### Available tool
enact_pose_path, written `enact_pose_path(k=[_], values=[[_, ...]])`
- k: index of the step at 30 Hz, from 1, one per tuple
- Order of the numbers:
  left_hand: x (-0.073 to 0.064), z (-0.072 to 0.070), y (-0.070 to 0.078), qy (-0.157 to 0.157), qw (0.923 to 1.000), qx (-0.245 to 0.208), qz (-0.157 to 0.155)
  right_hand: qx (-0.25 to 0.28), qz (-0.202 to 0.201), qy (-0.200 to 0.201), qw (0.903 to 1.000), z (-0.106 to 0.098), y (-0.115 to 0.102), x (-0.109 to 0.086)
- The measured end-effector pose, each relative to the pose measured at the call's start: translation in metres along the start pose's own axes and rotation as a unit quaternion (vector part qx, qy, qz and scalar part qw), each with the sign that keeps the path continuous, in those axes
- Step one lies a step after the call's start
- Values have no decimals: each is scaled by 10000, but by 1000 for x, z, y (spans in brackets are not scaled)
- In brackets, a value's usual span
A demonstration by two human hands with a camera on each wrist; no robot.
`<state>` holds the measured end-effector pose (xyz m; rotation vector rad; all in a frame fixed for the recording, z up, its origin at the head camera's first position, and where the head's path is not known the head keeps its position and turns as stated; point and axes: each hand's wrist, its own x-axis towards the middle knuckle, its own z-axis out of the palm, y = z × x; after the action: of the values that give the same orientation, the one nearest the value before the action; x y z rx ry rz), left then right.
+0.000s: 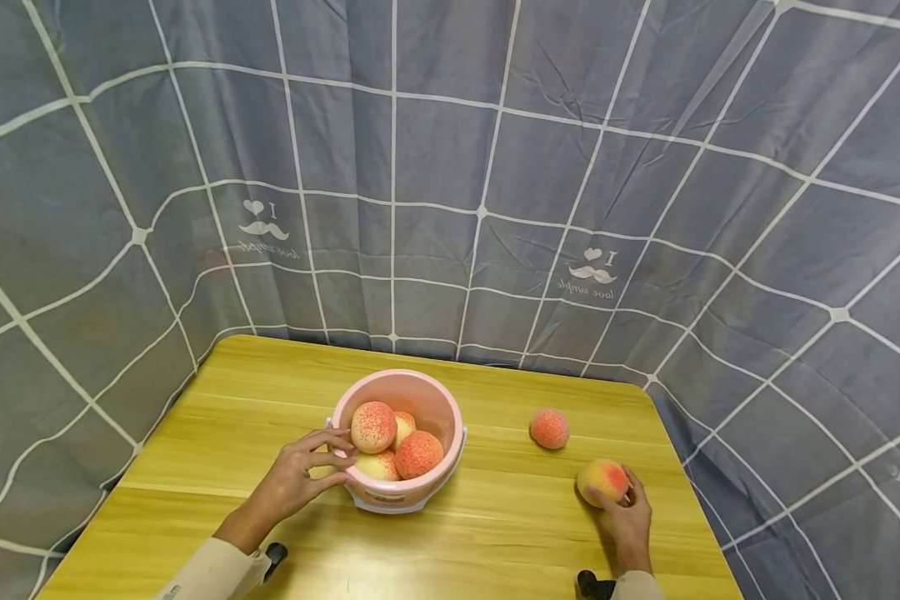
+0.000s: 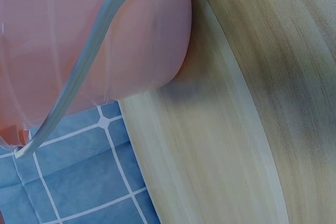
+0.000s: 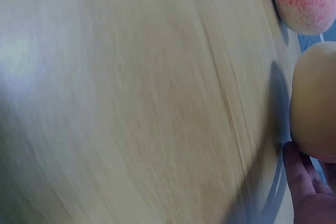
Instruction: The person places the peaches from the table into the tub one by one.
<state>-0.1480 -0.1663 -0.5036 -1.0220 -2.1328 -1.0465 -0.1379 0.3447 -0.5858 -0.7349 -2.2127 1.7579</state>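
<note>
A pink bucket (image 1: 450,408) stands left of the table's middle with several peaches inside, among them a speckled peach (image 1: 373,427) and a redder peach (image 1: 419,454). At its left rim, my left hand (image 1: 292,479) holds the edge with fingers and thumb. In the left wrist view the bucket's pink wall (image 2: 142,40) and pale handle (image 2: 84,72) show, but not the fingers. Far to the right, my right hand (image 1: 628,521) grips a yellow peach with a red patch (image 1: 600,481). The right wrist view has this peach (image 3: 317,103) above its shadow, fingertips (image 3: 296,169) against its lower side.
One reddish peach (image 1: 550,428) lies on the wooden table (image 1: 495,533) between the bucket and my right hand, a little farther back. A grey-blue curtain with white lines (image 1: 435,167) hangs behind and around the table.
</note>
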Motion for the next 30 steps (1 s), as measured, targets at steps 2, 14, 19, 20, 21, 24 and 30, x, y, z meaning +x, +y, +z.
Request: enact_pose_path(k=[2, 14, 19, 20, 21, 24, 30], values=[[0, 0, 0, 5, 10000, -11, 9, 48, 1, -92, 9999, 2, -1, -1], [0, 0, 1, 38, 10000, -27, 5, 36, -569, -631, 9964, 21, -19, -7], [0, 0, 0, 27, 10000, 25, -47, -73, -823, -899, 9925, 29, -35, -12], [0, 0, 0, 24, 10000, 31, -53, -66, -855, -933, 9919, 30, -38, -12], [0, 0, 0, 20, 10000, 38, -57, -52, -895, -966, 9913, 32, -41, -13], [-1, 1, 0, 27, 10000, 21, -38, 25, -1003, -1012, 9898, 38, -48, -13], [-1, 0, 0, 55, 10000, -33, 25, -11, -1220, -1103, 9864, 49, -56, -16]])
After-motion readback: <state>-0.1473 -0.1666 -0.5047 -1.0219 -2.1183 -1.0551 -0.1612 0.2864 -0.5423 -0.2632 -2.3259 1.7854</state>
